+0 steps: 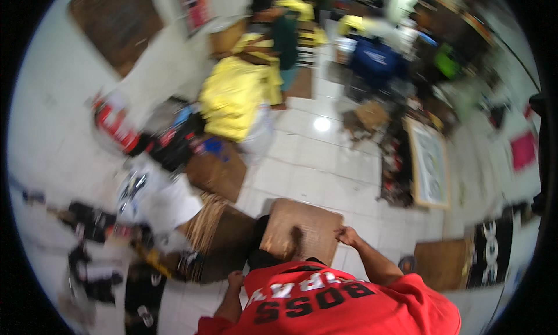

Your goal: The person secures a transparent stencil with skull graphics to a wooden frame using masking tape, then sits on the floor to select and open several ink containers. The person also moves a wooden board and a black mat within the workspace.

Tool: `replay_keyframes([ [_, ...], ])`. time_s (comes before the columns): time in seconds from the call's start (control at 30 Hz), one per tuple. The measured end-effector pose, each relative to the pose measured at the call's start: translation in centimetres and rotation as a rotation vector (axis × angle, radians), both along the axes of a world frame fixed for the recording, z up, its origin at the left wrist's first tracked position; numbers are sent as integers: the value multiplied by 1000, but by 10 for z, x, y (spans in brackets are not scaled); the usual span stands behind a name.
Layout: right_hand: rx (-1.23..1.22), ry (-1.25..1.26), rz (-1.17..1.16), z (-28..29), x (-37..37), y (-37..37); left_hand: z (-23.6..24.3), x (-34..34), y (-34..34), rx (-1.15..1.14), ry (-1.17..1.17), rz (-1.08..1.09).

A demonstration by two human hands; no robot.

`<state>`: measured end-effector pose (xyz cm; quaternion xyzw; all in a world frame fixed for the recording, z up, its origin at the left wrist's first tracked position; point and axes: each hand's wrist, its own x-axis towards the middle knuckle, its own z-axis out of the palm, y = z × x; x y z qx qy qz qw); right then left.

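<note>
A brown, flat board (302,221) that looks like cardboard is in front of my body, with a dark patch on its lower middle. At its right edge is my right hand (349,236), fingers curled in and pinched at the rim. My left hand (235,278) is low beside my red shirt, to the left of the board and apart from it. Its fingers are small and blurred, so I cannot make out whether they hold anything. Left of that hand stands a bundle of stacked cardboard (218,236).
White plastic bags (157,198) and a red fire extinguisher (115,123) are along the left wall. Farther off, a person (285,38) is beside a pile of yellow cloth (235,94). A framed panel (429,163) leans at the right, with a brown box (444,264) nearer.
</note>
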<state>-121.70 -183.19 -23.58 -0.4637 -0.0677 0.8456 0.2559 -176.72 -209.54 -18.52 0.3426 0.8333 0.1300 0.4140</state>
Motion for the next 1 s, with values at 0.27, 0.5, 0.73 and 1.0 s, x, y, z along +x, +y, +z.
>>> replay_keyframes([
  [0.27,359,-1098,640,43,44,-78,-10,23,126,98,-274,-205],
  [0.5,-160,-739,264,43,50,-132,19,29,280,-88,-103,-305],
  [0.73,52,-860,-127,74,23,-66,17,107,498,-172,-383,-251],
  [1.0,173,-1050,-152,129,5,-71,46,259,608,-102,-499,-469],
])
